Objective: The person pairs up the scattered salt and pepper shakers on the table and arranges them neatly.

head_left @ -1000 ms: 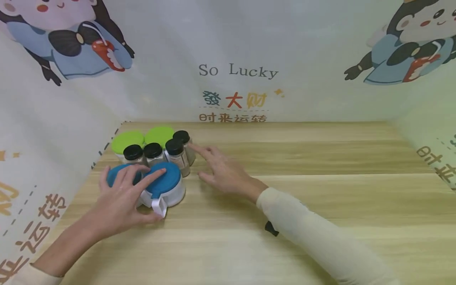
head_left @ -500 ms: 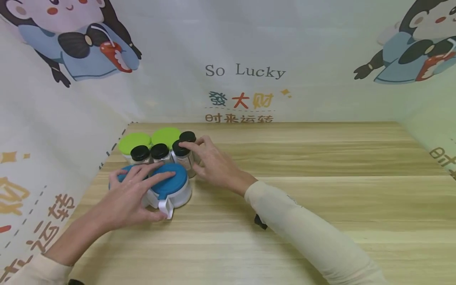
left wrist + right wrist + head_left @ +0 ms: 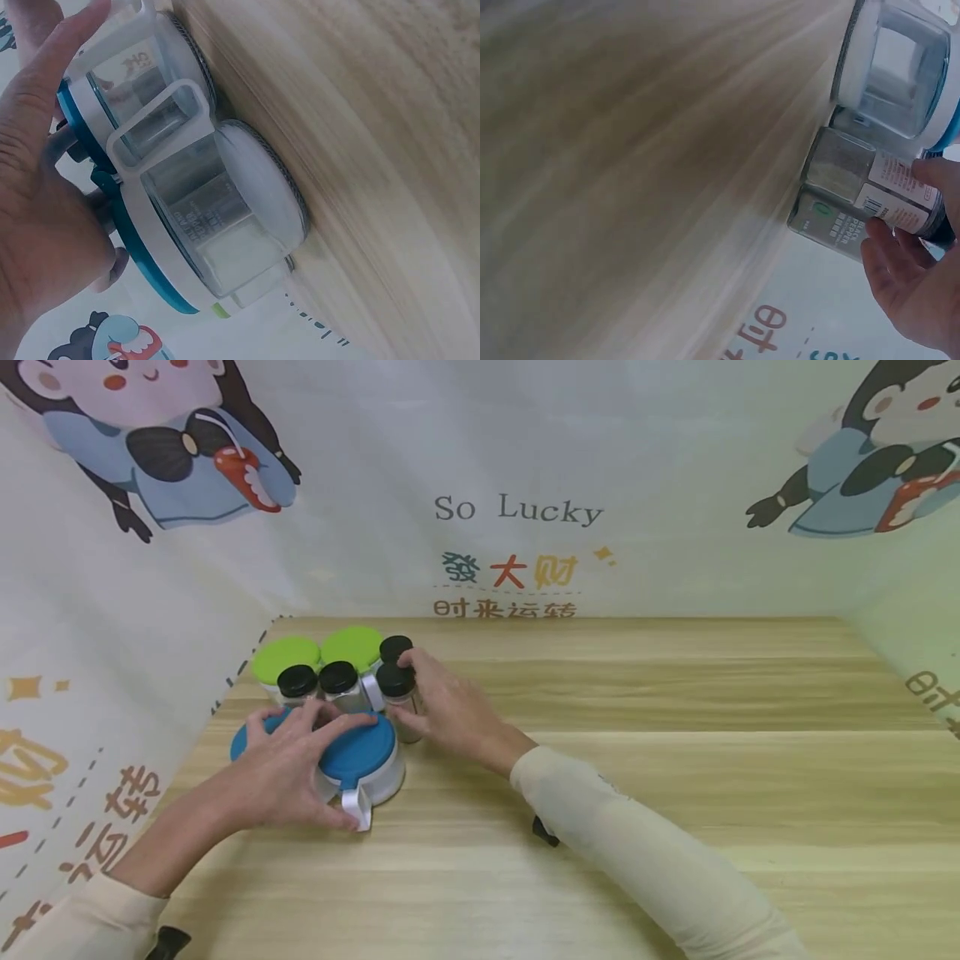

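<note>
My right hand (image 3: 457, 706) pinches a clear spice bottle (image 3: 396, 681) with a black cap, thumb on the near side and fingers behind. Its white label shows in the right wrist view, where a bottle marked black pepper (image 3: 826, 221) stands beside it. My left hand (image 3: 288, 768) spans two blue-lidded seasoning jars. Its thumb touches the handle (image 3: 357, 810) of the right jar (image 3: 356, 756) and a finger lies at the lid's far edge. The left jar (image 3: 242, 739) is partly hidden under the hand. Both jars stand upright on the table, handles toward me.
Two green-lidded jars (image 3: 287, 660) stand at the back left, close to the cloth wall (image 3: 360, 560). Two more black-capped bottles (image 3: 339, 677) stand between the green and blue lids. Bare wooden table (image 3: 637, 693) stretches to the right.
My right hand has reached left and taken hold of the front right spice bottle, which has shifted slightly toward me. The right blue-lidded jar's handle has turned a little under my left hand.
</note>
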Demonstrator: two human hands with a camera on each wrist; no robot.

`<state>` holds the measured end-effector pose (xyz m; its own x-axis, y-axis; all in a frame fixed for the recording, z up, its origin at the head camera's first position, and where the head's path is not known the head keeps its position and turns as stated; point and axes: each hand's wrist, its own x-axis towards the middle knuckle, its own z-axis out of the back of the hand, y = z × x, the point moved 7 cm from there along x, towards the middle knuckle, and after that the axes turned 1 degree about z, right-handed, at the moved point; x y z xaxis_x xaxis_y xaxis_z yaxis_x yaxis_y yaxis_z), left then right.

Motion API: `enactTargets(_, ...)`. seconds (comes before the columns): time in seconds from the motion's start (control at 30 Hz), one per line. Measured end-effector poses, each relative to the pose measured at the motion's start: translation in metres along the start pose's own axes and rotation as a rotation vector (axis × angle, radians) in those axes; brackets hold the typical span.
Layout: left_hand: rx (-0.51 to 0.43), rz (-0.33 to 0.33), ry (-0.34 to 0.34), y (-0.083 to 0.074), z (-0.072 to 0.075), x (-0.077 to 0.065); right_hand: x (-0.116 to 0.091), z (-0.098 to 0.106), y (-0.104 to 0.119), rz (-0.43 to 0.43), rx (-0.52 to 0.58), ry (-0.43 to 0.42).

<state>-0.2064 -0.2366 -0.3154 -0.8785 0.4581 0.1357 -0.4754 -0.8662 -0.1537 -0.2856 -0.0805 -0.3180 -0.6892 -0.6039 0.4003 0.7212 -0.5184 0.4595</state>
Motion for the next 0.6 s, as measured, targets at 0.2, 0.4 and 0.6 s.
enactTargets(0.2, 0.018, -0.035, 0.015, -0.003, 0.000, 0.003, -0.001, -0.004, -0.015, -0.195, 0.272, 0.067)
enactTargets(0.4, 0.046, -0.062, 0.053, -0.006, -0.001, 0.007, -0.002, -0.007, -0.019, -0.238, 0.310, 0.120)
enactTargets(0.6, 0.015, -0.050, 0.089, -0.006, -0.004, 0.011, -0.007, -0.005, -0.018, -0.167, 0.238, 0.104)
